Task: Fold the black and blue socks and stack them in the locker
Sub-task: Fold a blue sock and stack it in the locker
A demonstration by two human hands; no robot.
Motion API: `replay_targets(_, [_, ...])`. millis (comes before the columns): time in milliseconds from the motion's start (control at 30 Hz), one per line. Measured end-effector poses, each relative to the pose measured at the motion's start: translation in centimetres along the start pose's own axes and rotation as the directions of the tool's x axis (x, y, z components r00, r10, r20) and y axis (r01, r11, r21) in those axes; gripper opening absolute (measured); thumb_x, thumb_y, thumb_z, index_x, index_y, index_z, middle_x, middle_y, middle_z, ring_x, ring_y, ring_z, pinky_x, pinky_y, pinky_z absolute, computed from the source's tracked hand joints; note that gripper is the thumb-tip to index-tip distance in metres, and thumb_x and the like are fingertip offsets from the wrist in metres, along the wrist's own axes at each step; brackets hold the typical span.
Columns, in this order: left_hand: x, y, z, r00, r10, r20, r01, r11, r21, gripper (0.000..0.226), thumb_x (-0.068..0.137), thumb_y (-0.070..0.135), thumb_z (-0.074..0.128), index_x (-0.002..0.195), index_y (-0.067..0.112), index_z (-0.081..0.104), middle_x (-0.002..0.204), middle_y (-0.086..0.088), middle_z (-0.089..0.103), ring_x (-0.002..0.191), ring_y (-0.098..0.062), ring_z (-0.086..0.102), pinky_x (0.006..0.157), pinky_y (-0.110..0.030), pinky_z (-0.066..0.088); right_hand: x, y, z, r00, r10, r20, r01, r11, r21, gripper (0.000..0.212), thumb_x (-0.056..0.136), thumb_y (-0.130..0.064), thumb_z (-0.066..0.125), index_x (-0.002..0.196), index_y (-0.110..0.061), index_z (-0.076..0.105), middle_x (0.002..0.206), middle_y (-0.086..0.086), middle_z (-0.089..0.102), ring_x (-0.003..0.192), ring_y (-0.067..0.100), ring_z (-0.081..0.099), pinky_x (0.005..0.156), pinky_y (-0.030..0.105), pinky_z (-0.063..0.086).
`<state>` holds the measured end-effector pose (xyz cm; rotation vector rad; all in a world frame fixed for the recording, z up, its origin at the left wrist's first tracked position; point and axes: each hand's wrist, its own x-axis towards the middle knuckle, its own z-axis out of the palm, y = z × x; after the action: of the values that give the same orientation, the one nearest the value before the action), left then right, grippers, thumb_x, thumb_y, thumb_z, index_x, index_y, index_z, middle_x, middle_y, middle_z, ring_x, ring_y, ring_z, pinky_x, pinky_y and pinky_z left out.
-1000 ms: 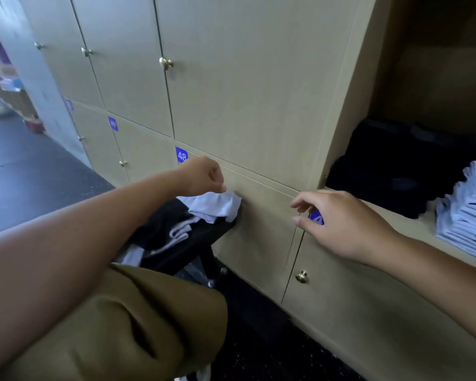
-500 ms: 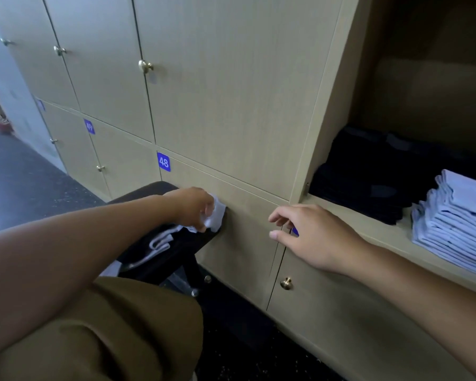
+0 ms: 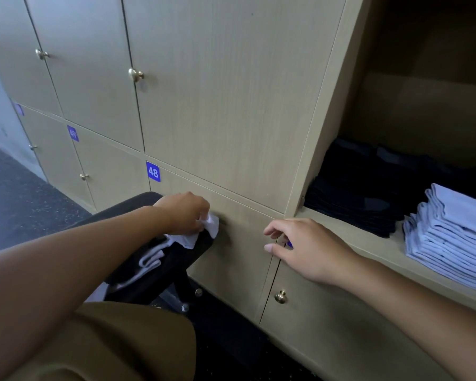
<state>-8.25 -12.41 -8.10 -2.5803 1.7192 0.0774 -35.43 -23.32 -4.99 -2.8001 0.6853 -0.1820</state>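
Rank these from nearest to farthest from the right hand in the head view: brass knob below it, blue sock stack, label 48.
From the right hand:
1. Brass knob, just below.
2. Label 48, up to its left.
3. Blue sock stack, on the open shelf to its right.

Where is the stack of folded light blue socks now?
In the head view, the light blue socks lie at right on the open locker shelf, right of the black socks.

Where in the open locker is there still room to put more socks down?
A bare strip of shelf runs along the front edge, before the black sock stack and left of the pale blue sock stack. A narrow gap shows between the two stacks. Above both piles the locker is open. The back of the shelf is crowded and dark, so I cannot tell there.
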Motion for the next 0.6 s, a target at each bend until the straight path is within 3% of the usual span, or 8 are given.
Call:
replay_targets(100, [-0.1,-0.2,-0.9,0.997,-0.038,-0.071,0.031,0.995,-0.093,0.007,0.090,0.036,0.064,0.095,0.032,0.061,0.108,0.003,0.068,0.101,-0.024,0.063,0.075,-0.033,0.048,0.1,0.3,-0.3,1.000,0.020,-0.022,-0.020,1.000,0.019,0.027,0.096,-0.047,0.060,0.121,-0.038,0.061,0.116,-0.018,0.063,0.104,0.004,0.059,0.093,0.034,0.052])
replay_targets(267, [-1.2,0.1,-3.5,0.958,-0.100,-0.270,-0.021,0.911,-0.412,0.016,0.091,0.035,0.073,0.085,0.024,0.063,0.094,0.006,0.070,0.084,-0.014,0.062,0.076,-0.035,0.050,0.2,1.0,-1.0,0.997,0.045,-0.057,-0.041,0.996,0.077,0.026,0.094,-0.046,0.063,0.118,-0.035,0.064,0.104,-0.016,0.063,0.094,0.003,0.059,0.088,0.033,0.053])
replay_targets(400, [-1.9,0.5,-5.1,0.925,-0.174,-0.337,-0.089,0.765,-0.638,0.014,0.089,0.032,0.077,0.085,0.023,0.067,0.086,0.009,0.068,0.068,-0.011,0.061,0.067,-0.040,0.054,0.2,1.5,-1.4,0.994,0.078,-0.074,-0.063,0.980,0.187,0.024,0.093,-0.042,0.066,0.116,-0.034,0.067,0.101,-0.016,0.067,0.089,0.000,0.063,0.086,0.029,0.054])
replay_targets(500, [-2.0,1.2,-5.9,0.908,-0.195,-0.372,-0.166,0.647,-0.744,0.012,0.091,0.026,0.076,0.089,0.017,0.069,0.079,0.009,0.066,0.067,-0.010,0.063,0.069,-0.034,0.056,0.2,1.5,-1.6,0.988,0.120,-0.100,-0.078,0.934,0.348,0.019,0.093,-0.036,0.069,0.112,-0.030,0.069,0.094,-0.014,0.070,0.081,0.001,0.065,0.077,0.020,0.053])
replay_targets(600, [-2.7,2.6,-6.8,0.911,-0.172,-0.375,-0.263,0.458,-0.849,0.020,0.094,0.020,0.072,0.099,0.002,0.066,0.081,0.000,0.065,0.068,-0.008,0.064,0.067,-0.027,0.057,0.3,1.8,-1.3,0.985,0.160,-0.065,-0.106,0.858,0.503,0.020,0.092,-0.035,0.071,0.111,-0.029,0.068,0.088,-0.012,0.073,0.080,0.002,0.067,0.082,0.027,0.053])
